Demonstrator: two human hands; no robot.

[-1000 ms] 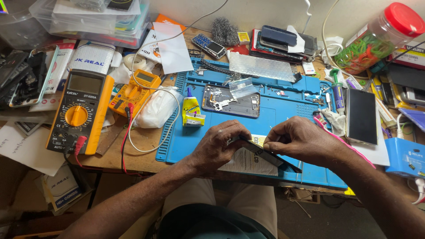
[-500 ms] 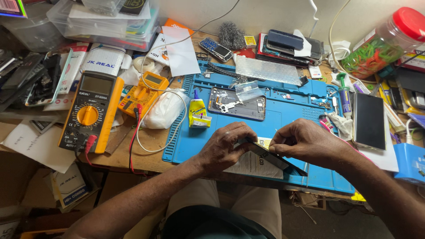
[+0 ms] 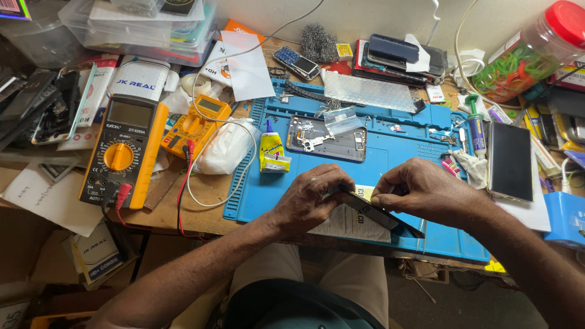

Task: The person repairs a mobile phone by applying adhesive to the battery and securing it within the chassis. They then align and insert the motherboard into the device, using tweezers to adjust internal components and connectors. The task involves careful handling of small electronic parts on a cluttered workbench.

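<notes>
Both my hands meet over the near edge of a blue work mat [image 3: 390, 158]. My left hand [image 3: 311, 201] grips the left end of a flat dark phone screen panel [image 3: 384, 216] that tilts down to the right. My right hand [image 3: 420, 192] pinches the panel's upper edge with fingertips. A white printed sheet [image 3: 347, 224] lies under the panel. Farther back on the mat rest an opened grey phone body [image 3: 326, 139] and a small yellow glue bottle [image 3: 271, 149].
Left of the mat lie a large orange-and-black multimeter [image 3: 122, 152] and a smaller yellow meter [image 3: 198, 122] with red leads. A dark phone [image 3: 510, 161] rests at the right. A jar of green bands [image 3: 524, 58], stacked phones [image 3: 396, 55] and plastic boxes [image 3: 146, 21] crowd the back.
My hands stay on the panel with only small finger shifts. The view has drifted slightly, so the bench sits a little lower and further right in the frame.
</notes>
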